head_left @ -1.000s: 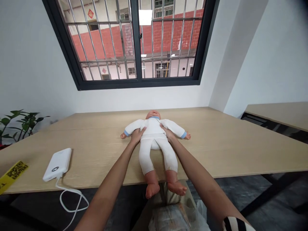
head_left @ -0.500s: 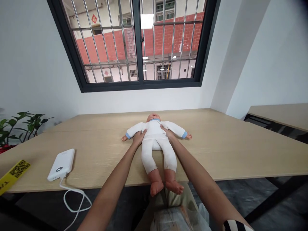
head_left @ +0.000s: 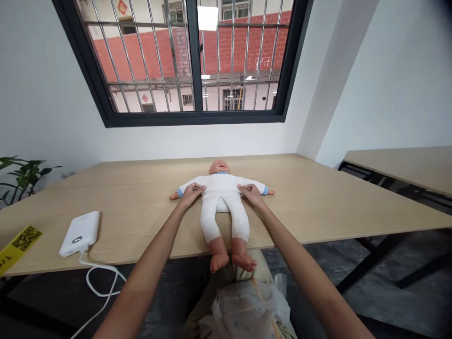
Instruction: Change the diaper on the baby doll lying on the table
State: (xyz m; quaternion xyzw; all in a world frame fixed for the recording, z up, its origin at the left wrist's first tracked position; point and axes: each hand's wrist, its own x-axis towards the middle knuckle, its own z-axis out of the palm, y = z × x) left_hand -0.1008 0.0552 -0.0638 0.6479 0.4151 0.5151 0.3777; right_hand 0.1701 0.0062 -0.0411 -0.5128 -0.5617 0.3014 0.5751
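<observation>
A baby doll (head_left: 221, 185) in a white top and white trousers lies on its back on the wooden table (head_left: 141, 230), arms spread and head toward the window. Its bare feet hang over the front edge. My left hand (head_left: 192, 192) is closed on the side of the white top, below the doll's arm at the left. On the other side, my right hand (head_left: 251, 192) pinches the top's edge near the other armpit. Blue cuffs and a blue collar trim the top.
A white power bank (head_left: 80, 233) with a white cable lies at the left, beside a yellow QR-code label (head_left: 19, 248). A plant (head_left: 26, 176) stands at the far left. Behind is a barred window; a second table (head_left: 406, 165) is at the right. A plastic bag (head_left: 247, 303) rests on my lap.
Both hands have shifted from the doll's sides to pinching its top, which looks pulled wider. The doll's head shows more. The whole view has shifted slightly.
</observation>
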